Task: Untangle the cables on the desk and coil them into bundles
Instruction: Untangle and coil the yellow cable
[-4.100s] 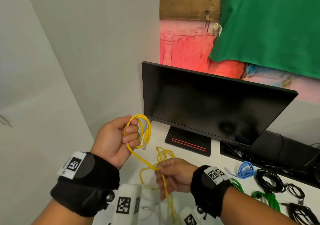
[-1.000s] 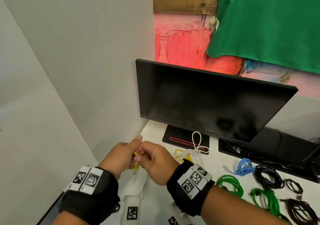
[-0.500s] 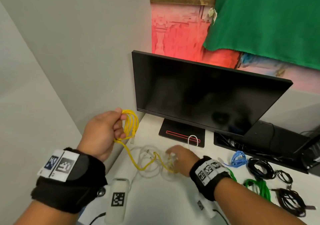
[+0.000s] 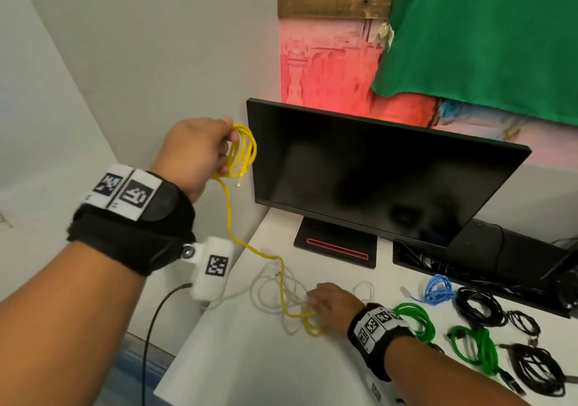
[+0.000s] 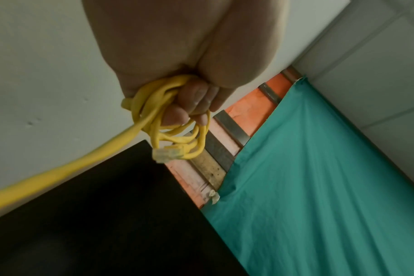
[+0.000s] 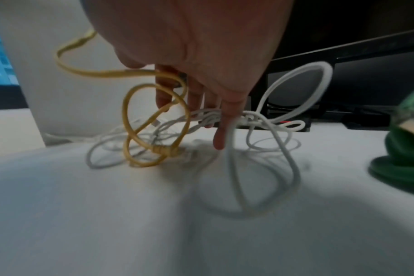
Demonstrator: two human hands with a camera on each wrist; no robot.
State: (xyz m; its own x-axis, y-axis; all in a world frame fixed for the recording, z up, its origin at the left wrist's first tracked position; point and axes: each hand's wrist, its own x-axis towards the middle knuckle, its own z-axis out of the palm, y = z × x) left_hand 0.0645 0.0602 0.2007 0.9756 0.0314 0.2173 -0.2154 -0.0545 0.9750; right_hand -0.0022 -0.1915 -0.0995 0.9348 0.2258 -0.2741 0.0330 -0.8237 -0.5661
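My left hand (image 4: 200, 152) is raised beside the monitor's left edge and grips a small coil of yellow cable (image 4: 245, 149). The left wrist view shows the fingers (image 5: 194, 104) curled through the loops of yellow cable (image 5: 158, 115), with a clear plug (image 5: 165, 154) dangling. The yellow cable's loose length drops to the white desk (image 4: 250, 358) and runs into a tangle with a white cable (image 4: 269, 290). My right hand (image 4: 334, 305) lies over that tangle. Its fingers (image 6: 196, 104) reach down straight among yellow cable loops (image 6: 128, 115) and touch the white cable (image 6: 293, 89).
A black monitor (image 4: 375, 171) stands at the back on a flat base. To the right lie coiled bundles: green (image 4: 419, 318), green (image 4: 478, 349), blue (image 4: 439, 288) and black (image 4: 478, 307). The desk's left edge and a grey wall are close by.
Half a second ago my left hand was lower; it has lifted the yellow coil up, drawing the cable straighter. My right hand stays low on the tangle.
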